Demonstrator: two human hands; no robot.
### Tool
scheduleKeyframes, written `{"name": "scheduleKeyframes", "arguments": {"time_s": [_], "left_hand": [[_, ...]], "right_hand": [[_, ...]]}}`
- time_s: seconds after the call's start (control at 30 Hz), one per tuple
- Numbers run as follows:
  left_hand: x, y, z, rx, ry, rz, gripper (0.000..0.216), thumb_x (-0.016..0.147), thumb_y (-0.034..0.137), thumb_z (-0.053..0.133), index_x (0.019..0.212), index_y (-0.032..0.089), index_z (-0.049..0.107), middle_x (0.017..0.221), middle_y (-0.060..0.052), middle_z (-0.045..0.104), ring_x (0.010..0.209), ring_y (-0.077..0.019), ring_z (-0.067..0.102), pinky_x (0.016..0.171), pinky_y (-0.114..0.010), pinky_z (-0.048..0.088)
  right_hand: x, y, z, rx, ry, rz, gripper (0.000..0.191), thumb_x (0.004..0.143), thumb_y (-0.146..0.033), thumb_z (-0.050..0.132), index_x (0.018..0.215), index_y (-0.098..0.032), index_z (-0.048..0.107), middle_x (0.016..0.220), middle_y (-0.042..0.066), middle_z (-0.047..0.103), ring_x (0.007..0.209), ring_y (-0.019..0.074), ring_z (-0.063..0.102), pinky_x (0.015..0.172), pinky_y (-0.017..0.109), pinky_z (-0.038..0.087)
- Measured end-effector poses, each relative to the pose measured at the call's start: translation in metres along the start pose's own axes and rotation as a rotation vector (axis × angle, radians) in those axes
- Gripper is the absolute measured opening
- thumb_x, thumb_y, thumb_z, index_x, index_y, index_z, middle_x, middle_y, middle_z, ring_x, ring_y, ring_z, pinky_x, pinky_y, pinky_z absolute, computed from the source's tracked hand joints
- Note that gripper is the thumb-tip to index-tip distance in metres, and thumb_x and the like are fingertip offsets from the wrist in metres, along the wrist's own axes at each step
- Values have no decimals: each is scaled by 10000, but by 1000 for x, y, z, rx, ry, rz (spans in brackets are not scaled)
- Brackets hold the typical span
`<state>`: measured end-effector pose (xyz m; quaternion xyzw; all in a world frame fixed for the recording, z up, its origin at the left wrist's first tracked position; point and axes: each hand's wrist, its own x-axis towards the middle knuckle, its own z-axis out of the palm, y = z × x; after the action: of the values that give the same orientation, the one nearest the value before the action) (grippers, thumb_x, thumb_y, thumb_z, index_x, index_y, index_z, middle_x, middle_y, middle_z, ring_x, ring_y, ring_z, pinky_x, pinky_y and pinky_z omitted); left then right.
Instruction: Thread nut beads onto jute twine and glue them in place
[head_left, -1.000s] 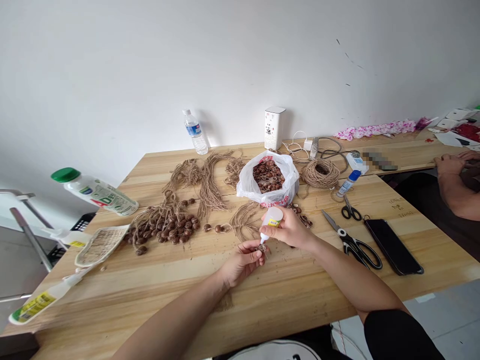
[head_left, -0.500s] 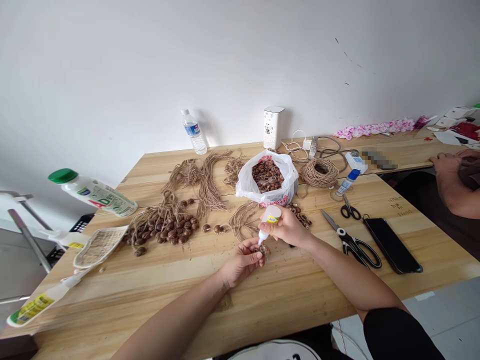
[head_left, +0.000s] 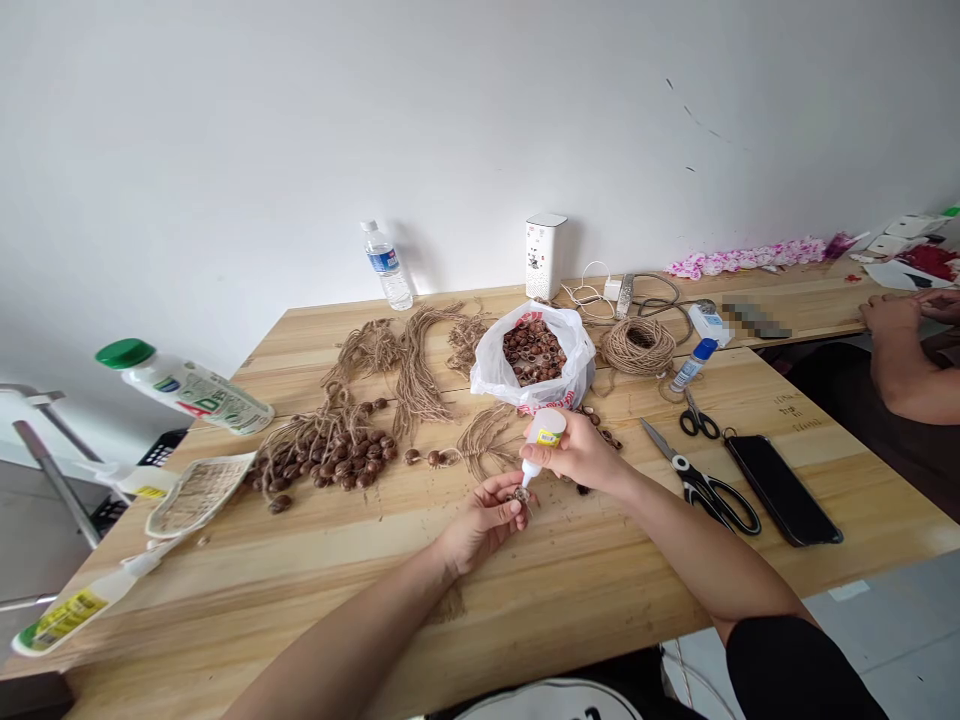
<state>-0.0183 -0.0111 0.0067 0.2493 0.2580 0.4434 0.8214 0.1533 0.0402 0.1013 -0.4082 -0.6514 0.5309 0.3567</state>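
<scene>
Between the fingers of my left hand (head_left: 484, 522) is a small brown nut shell (head_left: 519, 494), partly hidden by the thumb and fingertips. My right hand (head_left: 581, 452) grips a white glue bottle (head_left: 547, 430) with a yellow label, tilted nozzle down. Its tip meets or hovers just over the shell; I cannot tell which. Behind my hands stands a white plastic bag (head_left: 487, 362) full of brown shell pieces (head_left: 534, 350). Twine strands (head_left: 487, 440) with a couple of nuts (head_left: 435, 458) lie to the left of the bottle.
Corded nuts (head_left: 352, 455), twine bundles (head_left: 424, 370) and a woven tray (head_left: 199, 490) lie left. At right are a twine coil (head_left: 639, 346), large scissors (head_left: 712, 490), small scissors (head_left: 699, 420), a blue-capped bottle (head_left: 691, 366) and a phone (head_left: 784, 490). Another person's arm (head_left: 900, 340) rests far right.
My right hand and the glue bottle have shifted very slightly to the right. My left hand still holds the shell in nearly the same place.
</scene>
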Motion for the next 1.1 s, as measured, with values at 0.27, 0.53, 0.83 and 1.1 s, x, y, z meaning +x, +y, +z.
{"name": "scheduleKeyframes", "arguments": {"time_s": [0.27, 0.53, 0.83, 1.1], "left_hand": [[0, -1, -4, -43, 3, -5, 346, 637, 94, 753, 961, 183, 670, 849, -62, 702, 602, -90, 588, 622, -242, 443], [0, -1, -3, -30, 0, 1, 297, 646, 110, 750, 924, 185, 676, 839, -58, 702, 610, -96, 590, 625, -247, 443], [-1, -1, -3, -16, -7, -9, 264, 650, 120, 749, 895, 183, 675, 840, -45, 701, 604, -89, 591, 637, -247, 453], [-1, 0, -2, -25, -5, -9, 253, 649, 119, 752, 883, 172, 672, 834, -50, 701, 601, -92, 591, 623, -241, 449]], "right_hand": [[-1, -5, 1, 4, -40, 9, 364, 665, -416, 732, 845, -154, 555, 687, -14, 567, 523, 91, 472, 469, 215, 370], [-3, -4, 0, 32, -63, 18, 341, 669, -395, 733, 838, -159, 554, 669, -11, 568, 504, 90, 469, 424, 201, 357], [0, -2, -1, 39, -43, 45, 337, 700, -431, 698, 826, -167, 531, 613, -42, 543, 389, 63, 418, 345, 192, 314], [1, 0, 1, 60, 8, 43, 318, 698, -413, 703, 800, -166, 531, 570, -57, 531, 356, 56, 407, 330, 189, 297]]}}
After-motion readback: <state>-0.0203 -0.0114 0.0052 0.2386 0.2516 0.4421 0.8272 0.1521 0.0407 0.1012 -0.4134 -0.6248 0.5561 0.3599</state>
